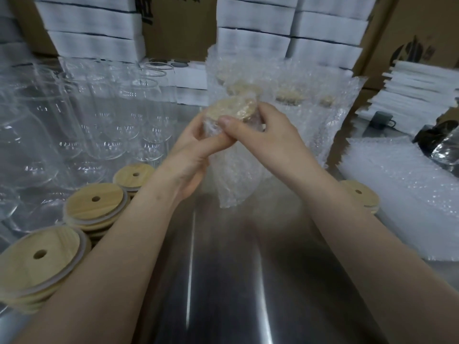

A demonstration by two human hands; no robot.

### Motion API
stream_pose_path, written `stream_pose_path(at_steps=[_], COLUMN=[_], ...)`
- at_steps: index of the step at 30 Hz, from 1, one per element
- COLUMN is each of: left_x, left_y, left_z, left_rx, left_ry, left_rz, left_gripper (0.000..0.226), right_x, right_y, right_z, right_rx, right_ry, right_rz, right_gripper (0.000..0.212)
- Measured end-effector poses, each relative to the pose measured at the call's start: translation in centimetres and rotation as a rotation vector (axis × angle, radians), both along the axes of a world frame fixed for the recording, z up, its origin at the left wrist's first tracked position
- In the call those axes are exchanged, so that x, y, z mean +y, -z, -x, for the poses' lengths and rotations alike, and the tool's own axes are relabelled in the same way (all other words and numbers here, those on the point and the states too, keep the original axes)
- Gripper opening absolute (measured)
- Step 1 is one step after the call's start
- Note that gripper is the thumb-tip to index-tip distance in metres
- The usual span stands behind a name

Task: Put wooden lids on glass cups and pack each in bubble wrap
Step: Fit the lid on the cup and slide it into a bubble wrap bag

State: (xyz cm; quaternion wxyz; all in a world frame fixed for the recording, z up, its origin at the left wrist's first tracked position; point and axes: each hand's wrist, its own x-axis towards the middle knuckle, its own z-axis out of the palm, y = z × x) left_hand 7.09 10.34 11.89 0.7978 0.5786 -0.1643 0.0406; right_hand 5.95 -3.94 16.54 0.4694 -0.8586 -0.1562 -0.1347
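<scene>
Both hands hold a lidded glass cup in a bubble wrap bag (234,167) above the middle of the steel table (223,281). Its wooden lid (233,110) shows through the wrap at the top. My left hand (191,155) grips the wrapped cup from the left and below. My right hand (258,130) pinches the wrap at the lid from the right. Bare glass cups (99,115) stand in rows at the left. Stacks of wooden lids (96,204) lie at the front left, and one lid (360,194) lies at the right.
Several wrapped, lidded cups (290,100) stand behind my hands. A pile of bubble wrap bags (402,184) lies at the right. White foam boxes (255,38) and cardboard cartons (178,28) are stacked along the back. Dark objects (437,135) sit at the far right.
</scene>
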Motion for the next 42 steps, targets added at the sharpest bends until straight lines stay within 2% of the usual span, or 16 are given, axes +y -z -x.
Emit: stream_pose_path(at_steps=[4, 7, 8, 10, 12, 14, 16, 19, 21, 25, 29, 33, 42], left_x=[0.5, 0.7, 0.7, 0.4, -0.1, -0.4, -0.6, -0.7, -0.9, -1.8, -1.9, -1.2, -0.6], left_y=[-1.1, -1.7, -1.8, -1.9, -1.8, -1.6, -1.7, -1.8, -1.9, -2.1, -2.2, -2.2, -1.8], left_z=[0.3, 0.4, 0.3, -0.1, -1.0, -2.4, -3.9, -6.4, -7.9, -10.6, -12.6, -14.5, -17.2], left_rx=[0.007, -0.001, 0.000, 0.018, 0.048, 0.065, 0.078, 0.066, 0.059, 0.052, 0.067, 0.069, 0.044], left_ry=[-0.192, -0.312, -0.356, -0.470, -0.581, -0.670, -0.736, -0.865, -0.938, -0.993, -1.045, -1.048, -1.030], left_rz=[-0.098, -0.140, -0.145, -0.124, -0.086, -0.044, -0.040, -0.097, -0.141, -0.262, -0.286, -0.314, -0.354], left_gripper=[0.063, 0.050, 0.047, 0.056, 0.072, 0.071, 0.071, 0.070, 0.066, 0.069, 0.071, 0.071, 0.078], right_x=[1.1, 2.0, 2.4, 3.1, 3.7, 4.0, 4.0, 3.7, 3.6, 3.4, 3.2, 3.1, 2.7], right_y=[-0.6, -0.4, -0.2, 0.0, 0.2, 0.7, 1.6, 3.8, 5.3, 7.5, 8.6, 8.8, 9.0], right_z=[-1.1, -1.6, -1.7, -2.0, -2.4, -2.9, -3.2, -3.3, -3.5, -4.3, -4.7, -5.0, -5.4], right_rx=[0.052, 0.154, 0.171, 0.173, 0.189, 0.180, 0.134, 0.053, 0.068, 0.125, 0.134, 0.132, 0.170], right_ry=[-0.023, -0.019, -0.029, -0.036, -0.027, -0.038, -0.026, 0.097, 0.142, 0.162, 0.152, 0.133, 0.103], right_rz=[-0.054, -0.140, -0.183, -0.261, -0.319, -0.350, -0.383, -0.405, -0.380, -0.271, -0.228, -0.229, -0.300], right_gripper=[0.045, 0.064, 0.061, 0.049, 0.057, 0.061, 0.048, 0.017, 0.016, 0.022, 0.027, 0.020, 0.028])
